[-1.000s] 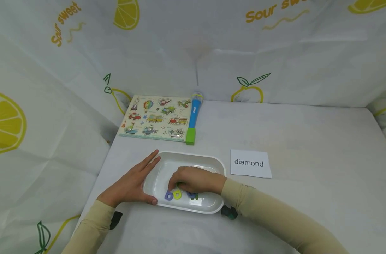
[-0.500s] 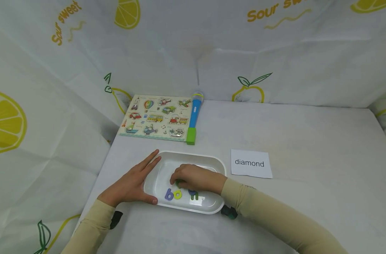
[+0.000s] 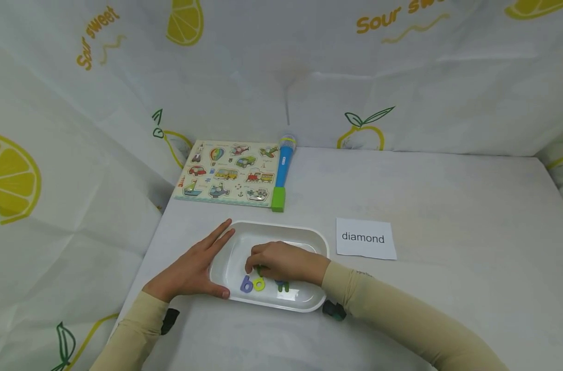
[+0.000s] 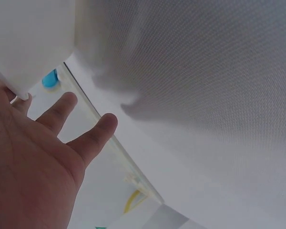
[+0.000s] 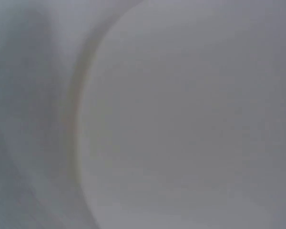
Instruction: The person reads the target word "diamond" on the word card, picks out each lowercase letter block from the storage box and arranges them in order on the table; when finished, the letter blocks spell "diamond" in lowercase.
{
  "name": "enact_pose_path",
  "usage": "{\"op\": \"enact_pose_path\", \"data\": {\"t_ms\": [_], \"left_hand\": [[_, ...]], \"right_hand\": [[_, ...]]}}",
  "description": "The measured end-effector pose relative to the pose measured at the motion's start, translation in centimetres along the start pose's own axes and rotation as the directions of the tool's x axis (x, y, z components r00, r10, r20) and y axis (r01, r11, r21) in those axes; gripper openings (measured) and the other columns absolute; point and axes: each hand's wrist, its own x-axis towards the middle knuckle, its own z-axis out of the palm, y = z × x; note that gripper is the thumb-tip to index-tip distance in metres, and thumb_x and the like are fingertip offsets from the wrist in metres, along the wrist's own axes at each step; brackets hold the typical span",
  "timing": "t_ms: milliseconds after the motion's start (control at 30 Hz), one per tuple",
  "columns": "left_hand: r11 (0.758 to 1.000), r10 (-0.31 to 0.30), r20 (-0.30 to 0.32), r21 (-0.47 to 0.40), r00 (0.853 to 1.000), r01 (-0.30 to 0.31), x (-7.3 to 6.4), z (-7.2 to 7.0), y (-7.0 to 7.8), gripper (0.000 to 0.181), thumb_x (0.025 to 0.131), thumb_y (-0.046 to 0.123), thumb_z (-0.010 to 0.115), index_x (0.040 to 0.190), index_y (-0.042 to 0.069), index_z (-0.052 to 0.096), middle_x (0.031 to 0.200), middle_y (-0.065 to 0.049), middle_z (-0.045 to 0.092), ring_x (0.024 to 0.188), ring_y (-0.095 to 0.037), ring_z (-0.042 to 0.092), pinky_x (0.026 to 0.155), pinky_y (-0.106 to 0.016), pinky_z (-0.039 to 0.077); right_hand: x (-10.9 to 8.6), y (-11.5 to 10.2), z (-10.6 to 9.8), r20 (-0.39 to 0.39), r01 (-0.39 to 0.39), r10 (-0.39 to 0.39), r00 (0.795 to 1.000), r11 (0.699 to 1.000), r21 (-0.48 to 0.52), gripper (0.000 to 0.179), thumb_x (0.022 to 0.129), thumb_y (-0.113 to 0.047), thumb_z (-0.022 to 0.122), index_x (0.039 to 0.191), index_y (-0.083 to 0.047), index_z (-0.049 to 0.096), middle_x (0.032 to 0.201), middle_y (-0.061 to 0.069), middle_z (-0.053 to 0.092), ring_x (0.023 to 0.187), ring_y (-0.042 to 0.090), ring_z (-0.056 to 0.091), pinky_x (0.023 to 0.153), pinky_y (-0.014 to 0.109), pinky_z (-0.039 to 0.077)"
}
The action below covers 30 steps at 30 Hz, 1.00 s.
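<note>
In the head view a white tray point(image 3: 281, 308) lies on the table. My left hand point(image 3: 190, 268) braces its left end with straight, spread fingers, the thumb at the near rim. The left wrist view shows this palm point(image 4: 33, 162) beside the tray wall point(image 4: 33, 38). Inside the tray my right hand point(image 3: 283, 262) has bent fingers pinching a small green letter point(image 3: 259, 270), mostly hidden. Just below those fingers lie a purple letter b point(image 3: 246, 284) and a yellow ring-shaped letter point(image 3: 259, 284). A green n-shaped letter point(image 3: 283, 287) lies further right, a blue piece against its top.
A white card point(image 3: 366, 238) reading "diamond" lies right of the tray. Behind the tray are a picture puzzle board point(image 3: 227, 175) and a blue toy microphone point(image 3: 284, 162) with a green base. A pale curved surface point(image 5: 181, 119) fills most of the blurred right wrist view.
My right fingers have drawn back slightly from the purple b, so its stem shows now. More of the n-shaped letter shows too. My left hand has stayed in place.
</note>
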Motion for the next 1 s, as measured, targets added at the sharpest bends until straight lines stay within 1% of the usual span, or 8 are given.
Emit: {"op": "enact_pose_path", "data": {"t_ms": [133,267,400,533,667,800,900,1000], "left_hand": [[1.0,-0.004,-0.002,0.001,1.0,0.004,-0.1,0.0,-0.1,0.136,0.06,0.084,0.076,0.163,0.015,0.021,0.17,0.006,0.001,0.146,-0.036,0.033,0.106,-0.062,0.04],[1.0,-0.018,0.003,-0.005,1.0,0.018,-0.1,0.1,-0.2,0.135,0.06,0.084,0.076,0.163,0.016,0.021,0.17,0.008,0.0,0.146,-0.035,0.033,0.106,-0.061,0.039],[1.0,-0.024,0.008,0.002,1.0,0.024,0.0,0.3,-0.2,0.135,0.06,0.084,0.075,0.163,0.016,0.021,0.17,0.009,-0.001,0.146,-0.034,0.032,0.107,-0.061,0.039],[0.999,-0.035,0.006,0.013,0.999,0.035,0.0,0.0,-0.1,0.137,0.058,0.087,0.074,0.163,0.017,0.021,0.17,0.009,-0.001,0.147,-0.034,0.032,0.108,-0.061,0.037],[0.999,-0.045,0.004,0.01,0.999,0.045,0.1,-0.1,0.0,0.138,0.056,0.088,0.073,0.163,0.018,0.022,0.17,0.009,-0.001,0.146,-0.033,0.032,0.108,-0.062,0.036],[0.999,-0.042,0.004,0.018,0.999,0.042,0.1,0.0,-0.1,0.139,0.056,0.089,0.072,0.164,0.018,0.021,0.17,0.009,-0.001,0.146,-0.033,0.033,0.108,-0.061,0.037],[0.999,-0.031,0.003,0.023,1.0,0.031,0.1,0.0,-0.2,0.139,0.056,0.089,0.072,0.164,0.018,0.021,0.17,0.009,-0.001,0.146,-0.034,0.033,0.108,-0.06,0.038],[0.999,-0.019,0.003,0.028,1.0,0.019,0.1,0.0,-0.4,0.138,0.057,0.087,0.074,0.163,0.016,0.022,0.17,0.008,-0.001,0.146,-0.035,0.033,0.108,-0.059,0.039]], "right_hand": [[-0.2,-0.1,-0.6,-0.006,-0.001,0.002,1.0,0.995,0.105,0.024,0.095,-0.006,0.071,0.117,-0.013,0.074,0.104,-0.004,0.069,0.091,0.003,0.059,0.089,0.017,0.049],[-1.4,-0.5,-2.0,-0.054,0.004,0.007,0.999,0.98,0.197,0.024,0.095,-0.005,0.071,0.118,-0.009,0.074,0.109,0.0,0.073,0.095,0.001,0.062,0.09,0.019,0.051],[-3.9,-0.8,-4.1,-0.106,-0.02,0.052,0.993,0.959,0.284,0.026,0.093,-0.005,0.073,0.119,-0.009,0.074,0.108,-0.001,0.075,0.095,0.0,0.066,0.085,0.019,0.054],[-7.4,-0.8,-6.2,-0.177,-0.035,0.105,0.979,0.933,0.359,0.032,0.091,-0.003,0.076,0.12,-0.013,0.073,0.107,-0.003,0.075,0.094,0.003,0.069,0.08,0.023,0.057],[-11.1,-0.6,-8.1,-0.271,-0.052,0.151,0.951,0.938,0.341,0.037,0.088,-0.003,0.079,0.122,-0.014,0.071,0.107,-0.006,0.073,0.095,0.008,0.07,0.078,0.027,0.058],[-14.5,-0.3,-9.4,-0.364,-0.086,0.189,0.912,0.956,0.282,0.04,0.084,-0.001,0.082,0.12,-0.016,0.071,0.106,-0.008,0.072,0.094,0.009,0.069,0.077,0.029,0.059],[-16.7,-0.1,-9.9,-0.415,-0.11,0.203,0.887,0.965,0.238,0.043,0.082,0.001,0.083,0.118,-0.018,0.071,0.104,-0.009,0.072,0.091,0.008,0.068,0.076,0.029,0.059],[-18.1,0.3,-9.6,-0.44,-0.129,0.216,0.872,0.967,0.219,0.044,0.081,0.004,0.083,0.117,-0.019,0.072,0.103,-0.009,0.072,0.09,0.008,0.067,0.077,0.027,0.059]]}}
